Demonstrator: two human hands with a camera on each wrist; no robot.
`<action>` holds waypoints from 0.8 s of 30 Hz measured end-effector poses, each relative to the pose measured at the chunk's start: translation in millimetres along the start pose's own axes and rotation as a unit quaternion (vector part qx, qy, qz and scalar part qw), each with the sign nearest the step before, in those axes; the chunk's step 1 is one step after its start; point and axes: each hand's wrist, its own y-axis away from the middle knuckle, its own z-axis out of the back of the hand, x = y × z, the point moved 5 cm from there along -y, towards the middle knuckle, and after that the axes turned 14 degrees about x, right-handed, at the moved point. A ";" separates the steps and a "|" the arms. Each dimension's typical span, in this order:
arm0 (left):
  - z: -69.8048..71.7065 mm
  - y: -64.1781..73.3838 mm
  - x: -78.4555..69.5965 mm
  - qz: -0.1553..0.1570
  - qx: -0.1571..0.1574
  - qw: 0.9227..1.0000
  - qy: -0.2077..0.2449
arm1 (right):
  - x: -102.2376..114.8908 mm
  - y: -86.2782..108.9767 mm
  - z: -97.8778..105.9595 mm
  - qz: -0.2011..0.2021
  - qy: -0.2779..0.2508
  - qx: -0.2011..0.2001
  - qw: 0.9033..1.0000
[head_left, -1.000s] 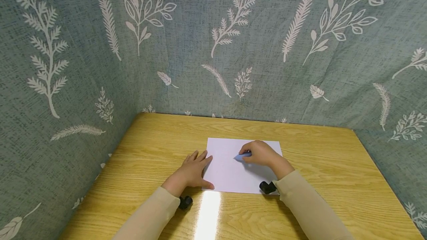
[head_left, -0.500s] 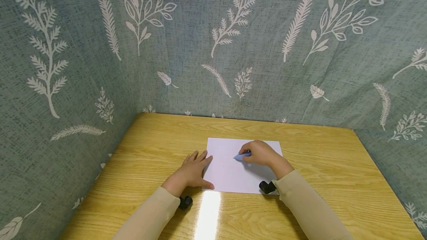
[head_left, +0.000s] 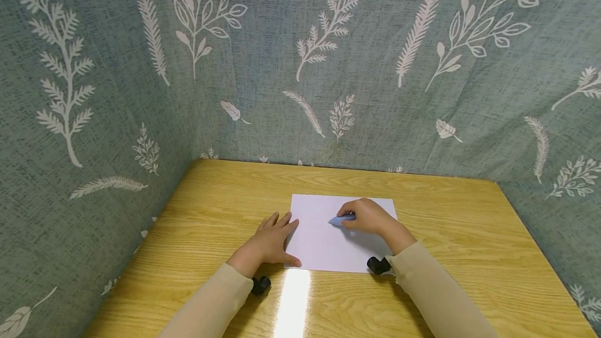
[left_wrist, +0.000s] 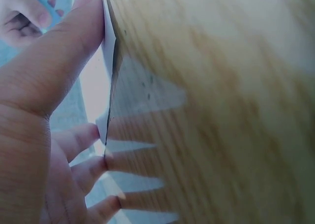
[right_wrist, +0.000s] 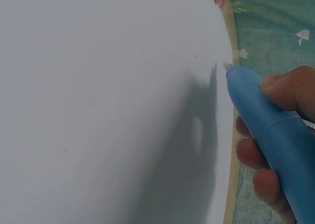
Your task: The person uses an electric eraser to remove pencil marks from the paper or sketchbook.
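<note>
A white sheet of paper lies on the wooden table. My left hand rests with spread fingers over the sheet's left edge; in the left wrist view its thumb lies along the near edge, which lifts a little. My right hand pinches a thick light-blue pen between thumb and fingers, above the sheet's right half. Its narrow pale tip points left, close to the paper; whether it touches I cannot tell. A tiny dark mark shows on the paper in the right wrist view.
The wooden table stretches around the sheet on all sides. A leaf-patterned blue-green cloth hangs behind it and along both sides. Dark wrist cameras, such as the black one at my right cuff, hang close over the table.
My right hand and wrist have shifted very slightly to the right with the pen. The left hand and the paper look the same.
</note>
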 end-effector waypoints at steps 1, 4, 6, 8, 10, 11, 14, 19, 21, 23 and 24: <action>0.1 -0.1 0.1 0.000 0.000 1.000 0.000 | -0.7 0.8 -0.2 0.002 -0.004 -0.002 1.000; -0.1 -0.3 0.3 -0.001 0.000 1.000 0.001 | -3.4 3.8 -1.2 0.011 -0.006 -0.010 1.000; -0.3 -0.4 0.6 -0.002 0.000 1.000 0.002 | -5.0 6.9 -1.5 0.011 -0.011 -0.012 1.000; -0.6 -0.4 0.7 -0.002 0.001 1.000 0.002 | -6.4 11.1 -1.8 0.007 -0.014 -0.010 1.000; -0.6 -0.5 0.5 -0.003 0.002 1.000 0.004 | -7.7 16.0 -2.0 0.003 -0.020 -0.009 1.000; -0.6 -0.5 0.4 -0.003 0.002 1.000 0.004 | -8.6 18.4 -2.2 0.004 -0.021 -0.009 1.000; -0.4 0.0 -0.5 -0.002 0.002 1.000 0.004 | -11.8 25.8 -3.4 0.007 -0.021 -0.015 1.000; 0.5 2.3 -2.7 -0.004 0.005 1.000 0.008 | -17.7 36.2 -5.3 0.012 -0.021 -0.032 0.999; 0.8 3.3 -3.1 -0.005 0.006 1.000 0.008 | -19.0 40.4 -5.2 0.015 -0.021 -0.037 0.999; 1.1 3.9 -3.1 -0.005 0.005 1.000 0.007 | -20.1 44.8 -5.3 0.017 -0.022 -0.039 0.999; 1.1 4.0 -3.0 -0.006 0.004 1.000 0.006 | -21.0 47.1 -5.4 0.017 -0.020 -0.040 0.999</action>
